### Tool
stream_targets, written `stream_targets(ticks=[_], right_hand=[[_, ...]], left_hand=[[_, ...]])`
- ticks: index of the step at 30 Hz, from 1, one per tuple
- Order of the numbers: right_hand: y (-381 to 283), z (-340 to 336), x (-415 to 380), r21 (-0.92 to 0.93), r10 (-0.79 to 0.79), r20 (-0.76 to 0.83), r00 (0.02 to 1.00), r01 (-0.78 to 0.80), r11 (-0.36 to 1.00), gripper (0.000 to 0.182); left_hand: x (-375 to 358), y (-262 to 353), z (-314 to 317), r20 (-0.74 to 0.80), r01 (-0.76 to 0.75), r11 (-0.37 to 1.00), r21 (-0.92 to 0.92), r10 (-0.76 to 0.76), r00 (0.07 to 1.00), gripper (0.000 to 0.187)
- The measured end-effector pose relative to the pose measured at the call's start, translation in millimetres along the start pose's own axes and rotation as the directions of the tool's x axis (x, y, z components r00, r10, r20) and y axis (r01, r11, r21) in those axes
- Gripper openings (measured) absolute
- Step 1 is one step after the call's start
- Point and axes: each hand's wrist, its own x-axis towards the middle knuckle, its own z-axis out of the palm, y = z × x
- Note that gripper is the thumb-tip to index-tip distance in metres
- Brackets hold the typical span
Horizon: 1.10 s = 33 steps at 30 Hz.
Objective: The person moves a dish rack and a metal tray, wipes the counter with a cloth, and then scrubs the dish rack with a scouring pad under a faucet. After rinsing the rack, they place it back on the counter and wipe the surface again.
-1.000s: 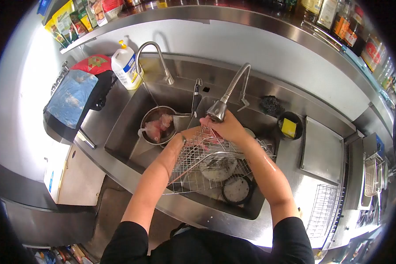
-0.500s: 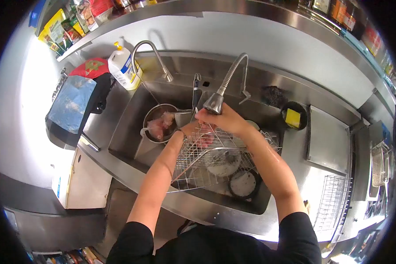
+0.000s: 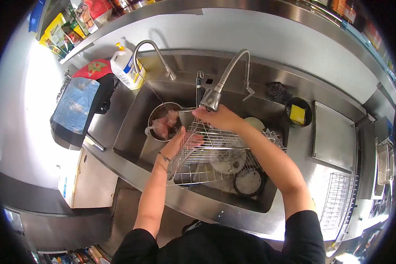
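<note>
A wire rack (image 3: 211, 152), bent up at its sides, is held tilted over the right sink basin. My left hand (image 3: 178, 143) grips its left side, with the thumb up along the edge and the fingers showing through the wires. Below the spray faucet head (image 3: 211, 100), my right hand (image 3: 222, 118) is closed at the rack's far edge; the spray head and wires partly cover its fingers. Under the rack lie a round, pale-bottomed pan (image 3: 229, 162) and a smaller dark-rimmed round dish (image 3: 247, 181). To the left, a pot (image 3: 149, 119) holds raw-looking pink meat (image 3: 163, 125).
A second faucet (image 3: 169, 74) arches above the pot. Behind it stands a white jug with a yellow pump (image 3: 126, 70). On the right counter are a dark bowl with a yellow sponge (image 3: 297, 114), a dark scouring pad (image 3: 278, 91) and a metal tray (image 3: 334, 136).
My left hand has moved from the rack's far edge, close to my right hand, toward me along its left side. The rack has shifted slightly and tilts differently. The view has moved a little.
</note>
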Motion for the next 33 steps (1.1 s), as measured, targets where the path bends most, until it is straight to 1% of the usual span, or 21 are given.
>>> stream_targets(ticks=[1,2,4,6,7,9,11,12,14,15,18,20,21,22,23,24,25,27,29,31,33], right_hand=[[-2.8,2.8,3.2,-0.31,0.093,-0.034,0.995,-0.099,0.945,0.06],[-22.1,1.2,2.4,-0.379,0.313,0.138,0.94,-0.242,0.893,0.074],[-19.5,0.6,13.8,-0.404,0.36,0.261,0.896,-0.237,0.884,0.077],[-24.8,1.2,18.0,-0.431,0.41,0.388,0.826,-0.231,0.872,0.081],[-30.5,-0.6,15.8,-0.472,0.393,0.35,0.85,-0.202,0.858,0.08],[-29.4,-0.9,15.4,-0.516,0.374,0.314,0.873,-0.174,0.839,0.08],[-10.6,1.6,21.2,-0.234,0.32,0.351,0.88,-0.248,0.94,0.078],[-5.3,-0.4,24.7,-0.152,0.355,0.387,0.851,-0.321,0.935,0.076],[1.6,1.0,32.2,-0.167,0.382,0.432,0.817,-0.343,0.924,0.074],[3.3,0.4,34.4,-0.185,0.41,0.472,0.78,-0.367,0.912,0.073],[6.9,-1.0,35.8,-0.187,0.387,0.353,0.852,-0.341,0.921,0.073],[9.6,-1.0,33.3,-0.077,0.33,0.437,0.837,-0.331,0.941,0.071],[11.5,-1.4,31.4,0.035,0.266,0.512,0.817,-0.329,0.944,0.07],[18.2,-3.3,31.7,0.039,0.265,0.511,0.818,-0.329,0.943,0.07],[23.0,-6.0,33.1,-0.135,0.318,0.436,0.842,-0.288,0.948,0.068],[27.4,-8.2,35.2,-0.307,0.353,0.353,0.867,-0.249,0.918,0.066],[32.2,-10.3,36.9,-0.301,0.349,0.349,0.87,-0.249,0.921,0.066],[19.3,-13.5,30.9,-0.281,0.4,0.549,0.734,-0.288,0.915,0.062],[10.5,-5.6,22.5,-0.24,0.381,0.432,0.818,-0.302,0.922,0.063],[9.1,7.7,30.5,0.119,0.228,0.406,0.885,-0.298,0.947,0.064],[-1.8,14.8,37.1,0.052,0.218,0.484,0.848,-0.276,0.96,0.064]], left_hand=[[0.8,-2.9,-1.9,-0.003,0.003,1.0,-0.003,-0.003,1.0,0.054],[3.2,-4.7,-4.6,-0.059,0.004,1.0,0.022,-0.002,0.998,0.054],[13.0,-18.6,-24.7,-0.114,-0.007,0.999,0.053,0.013,0.993,0.054],[18.2,-44.0,-45.8,-0.128,-0.203,0.891,0.406,0.276,0.953,0.045],[14.7,-45.4,-46.6,-0.135,-0.201,0.893,0.403,0.275,0.952,0.045],[2.5,-11.2,-8.1,-0.125,-0.157,0.983,0.092,0.168,0.978,0.036],[7.2,-15.8,-12.3,-0.187,-0.096,0.991,0.089,0.111,0.976,0.036],[6.7,-14.0,-10.6,-0.118,-0.062,0.997,0.035,0.065,0.991,0.038],[8.9,-6.0,-12.9,0.079,-0.012,1.0,0.001,0.012,0.997,0.043],[9.9,-1.6,-14.4,0.08,-0.011,1.0,0.005,0.011,0.997,0.043],[11.4,8.3,-17.1,0.165,0.072,0.997,0.011,-0.073,0.984,0.042],[17.3,13.1,-15.7,0.07,0.328,0.924,0.195,-0.347,0.935,0.043],[20.1,8.6,-21.2,0.071,0.33,0.923,0.198,-0.349,0.934,0.043],[24.3,-0.1,-31.1,0.124,0.389,0.888,0.248,-0.427,0.896,0.046],[26.1,-1.4,-32.8,0.171,0.439,0.847,0.301,-0.501,0.848,0.049],[22.2,-4.1,-29.4,0.12,0.446,0.818,0.364,-0.515,0.849,0.055],[23.1,-9.2,-34.1,0.118,0.447,0.814,0.37,-0.519,0.847,0.055],[27.7,-17.7,-43.8,0.138,0.406,0.819,0.405,-0.494,0.859,0.053],[27.7,-18.9,-45.7,0.117,0.435,0.818,0.376,-0.508,0.853,0.05],[29.8,-21.8,-51.4,0.019,0.368,0.863,0.347,-0.399,0.917,0.048],[34.2,-21.0,-60.7,-0.019,0.383,0.864,0.327,-0.399,0.917,0.044]])
